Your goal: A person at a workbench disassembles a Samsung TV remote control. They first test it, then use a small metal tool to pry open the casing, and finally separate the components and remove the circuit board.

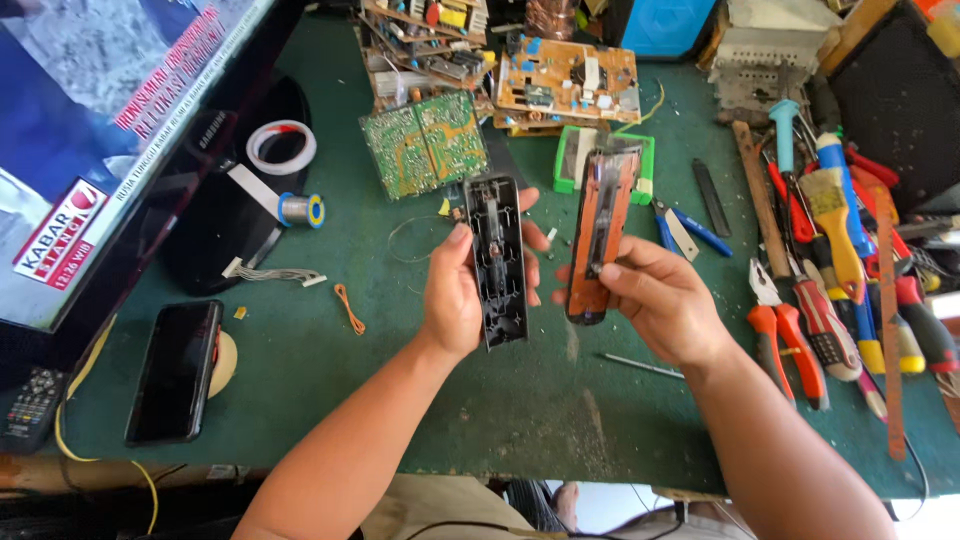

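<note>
My left hand (455,295) holds a long black plastic shell half (497,262), its hollow inside facing me, upright above the green table (330,370). My right hand (655,300) grips the other long half (600,232), which shows an orange-brown circuit board in a dark casing, tilted slightly right. The two halves are apart, side by side, a few centimetres from each other. Both hands hover over the table's middle.
A television screen (90,130) stands at left, with a dark phone (175,372) and a remote (30,408) near the front edge. Circuit boards (425,142) lie at the back beside a solder spool (300,209) and a tape roll (280,147). Pliers, screwdrivers and brushes (840,260) crowd the right side.
</note>
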